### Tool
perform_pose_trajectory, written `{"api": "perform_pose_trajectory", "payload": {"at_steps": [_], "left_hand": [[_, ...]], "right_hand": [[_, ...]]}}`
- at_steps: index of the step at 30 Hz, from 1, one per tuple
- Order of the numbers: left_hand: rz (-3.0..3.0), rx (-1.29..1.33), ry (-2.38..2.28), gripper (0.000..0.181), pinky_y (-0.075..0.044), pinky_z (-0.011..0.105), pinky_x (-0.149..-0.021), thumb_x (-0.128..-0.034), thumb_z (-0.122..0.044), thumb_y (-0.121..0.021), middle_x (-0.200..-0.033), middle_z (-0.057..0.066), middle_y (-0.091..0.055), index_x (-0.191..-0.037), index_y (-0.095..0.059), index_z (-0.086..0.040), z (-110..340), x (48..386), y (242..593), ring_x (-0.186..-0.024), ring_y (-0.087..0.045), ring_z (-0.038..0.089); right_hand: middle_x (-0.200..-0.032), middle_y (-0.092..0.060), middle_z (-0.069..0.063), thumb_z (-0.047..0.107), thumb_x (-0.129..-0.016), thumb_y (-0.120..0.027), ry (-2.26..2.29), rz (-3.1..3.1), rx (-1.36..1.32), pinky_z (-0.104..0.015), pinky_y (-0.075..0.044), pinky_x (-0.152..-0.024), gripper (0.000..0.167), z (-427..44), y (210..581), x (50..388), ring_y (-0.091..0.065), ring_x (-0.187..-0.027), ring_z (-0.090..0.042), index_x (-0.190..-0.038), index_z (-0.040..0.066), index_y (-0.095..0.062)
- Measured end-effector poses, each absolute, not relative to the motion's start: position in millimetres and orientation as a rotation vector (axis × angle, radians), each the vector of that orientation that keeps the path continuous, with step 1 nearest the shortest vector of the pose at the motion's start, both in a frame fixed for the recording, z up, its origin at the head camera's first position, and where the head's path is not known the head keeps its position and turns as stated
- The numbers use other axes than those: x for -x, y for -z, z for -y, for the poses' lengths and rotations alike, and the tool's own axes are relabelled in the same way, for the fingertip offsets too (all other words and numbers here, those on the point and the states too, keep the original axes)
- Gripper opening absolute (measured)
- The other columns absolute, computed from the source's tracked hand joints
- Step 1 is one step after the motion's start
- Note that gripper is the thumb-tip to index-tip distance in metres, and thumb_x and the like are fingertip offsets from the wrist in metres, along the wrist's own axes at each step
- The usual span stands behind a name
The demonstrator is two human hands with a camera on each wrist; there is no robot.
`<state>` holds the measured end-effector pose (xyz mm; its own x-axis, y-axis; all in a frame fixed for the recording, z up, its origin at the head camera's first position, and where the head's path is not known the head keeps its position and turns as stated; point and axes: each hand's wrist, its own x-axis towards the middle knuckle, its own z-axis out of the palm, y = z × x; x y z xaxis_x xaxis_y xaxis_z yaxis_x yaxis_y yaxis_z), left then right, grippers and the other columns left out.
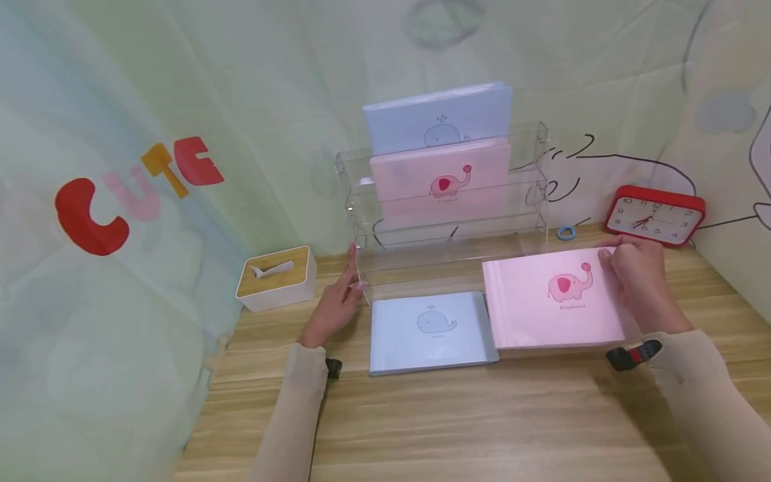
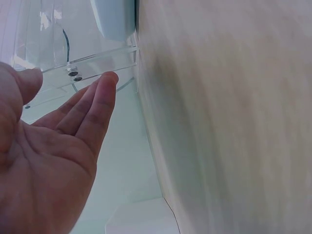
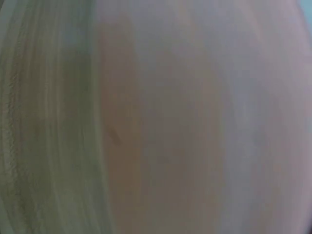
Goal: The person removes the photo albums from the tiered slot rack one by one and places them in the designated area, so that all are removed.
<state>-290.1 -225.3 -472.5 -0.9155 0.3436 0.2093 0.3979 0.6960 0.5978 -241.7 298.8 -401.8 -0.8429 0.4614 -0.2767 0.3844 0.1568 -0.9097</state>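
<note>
A clear tiered rack point(image 1: 446, 251) holds a blue whale booklet point(image 1: 440, 120) at the top and a pink elephant booklet point(image 1: 442, 184) in front of it. My left hand point(image 1: 334, 304) is at the rack's left side, fingers straight; in the left wrist view the hand point(image 2: 63, 126) has its fingertips by the clear side panel point(image 2: 102, 63). My right hand point(image 1: 644, 284) pinches the right edge of another pink elephant booklet point(image 1: 554, 298), tilted above the table. Its left edge meets the right end of a blue whale booklet point(image 1: 430, 335) lying before the rack. The right wrist view is blurred.
A white box with a wooden lid point(image 1: 277, 278) stands left of the rack. At the back right are a red clock point(image 1: 655, 215) and a small blue ring point(image 1: 566, 233). A printed curtain point(image 1: 271, 134) hangs behind the wooden table point(image 1: 421, 428).
</note>
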Motion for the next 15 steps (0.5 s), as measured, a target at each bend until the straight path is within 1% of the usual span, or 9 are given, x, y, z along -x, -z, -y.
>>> {"api": "perform_pose_trajectory", "payload": {"at_steps": [3,5,7,9,11,12,15], "left_hand": [[2.812,0.618,1.013,0.083,-0.050,0.063,-0.115,-0.1158,-0.029,-0.049,-0.154,0.028,-0.059,-0.171,0.011,-0.041,225,291,472,-0.137,-0.065,0.045],[2.809,0.617,1.008,0.083,-0.050,0.063,-0.116,-0.1157,-0.029,-0.049,-0.155,0.027,-0.059,-0.172,0.011,-0.040,225,291,472,-0.137,-0.065,0.045],[2.811,0.615,1.011,0.083,-0.050,0.063,-0.116,-0.1158,-0.029,-0.049,-0.155,0.027,-0.058,-0.172,0.012,-0.040,225,291,473,-0.137,-0.064,0.045],[2.813,0.613,1.014,0.083,-0.049,0.063,-0.117,-0.1158,-0.029,-0.049,-0.155,0.027,-0.058,-0.171,0.012,-0.040,224,291,472,-0.137,-0.064,0.045],[2.814,0.614,1.013,0.083,-0.050,0.063,-0.116,-0.1160,-0.028,-0.049,-0.154,0.028,-0.058,-0.171,0.013,-0.040,224,291,472,-0.137,-0.064,0.045],[2.814,0.618,1.008,0.083,-0.050,0.063,-0.115,-0.1160,-0.028,-0.048,-0.154,0.029,-0.059,-0.171,0.013,-0.039,224,291,472,-0.137,-0.065,0.045],[2.813,0.617,1.005,0.084,-0.052,0.063,-0.114,-0.1160,-0.027,-0.048,-0.152,0.030,-0.060,-0.171,0.013,-0.039,223,290,472,-0.135,-0.066,0.046]], "right_hand": [[-0.108,-0.044,0.022,0.022,-0.112,-0.044,-1.823,2.364,0.867,-0.012,-0.047,-0.090,0.026,-303,404,241,-0.049,-0.115,-0.006,-0.124,0.022,-0.067],[-0.108,-0.045,0.020,0.021,-0.111,-0.045,-1.828,2.375,0.858,-0.015,-0.046,-0.090,0.024,-304,406,241,-0.050,-0.109,-0.005,-0.121,0.022,-0.067],[-0.110,-0.046,0.019,0.021,-0.111,-0.045,-1.833,2.386,0.853,-0.016,-0.046,-0.091,0.024,-306,407,241,-0.049,-0.108,-0.005,-0.120,0.022,-0.067],[-0.113,-0.047,0.016,0.020,-0.111,-0.044,-1.840,2.400,0.857,-0.016,-0.046,-0.090,0.025,-307,408,241,-0.049,-0.108,-0.006,-0.122,0.021,-0.066],[-0.116,-0.049,0.011,0.019,-0.111,-0.043,-1.837,2.423,0.862,-0.017,-0.047,-0.089,0.027,-308,409,242,-0.049,-0.108,-0.008,-0.127,0.017,-0.065],[-0.118,-0.049,0.009,0.019,-0.111,-0.043,-1.842,2.436,0.876,-0.017,-0.047,-0.089,0.028,-309,410,242,-0.050,-0.109,-0.008,-0.128,0.017,-0.065],[-0.122,-0.051,0.004,0.018,-0.110,-0.043,-1.849,2.461,0.896,-0.020,-0.046,-0.089,0.033,-311,413,243,-0.050,-0.110,-0.010,-0.136,0.014,-0.063]]}}
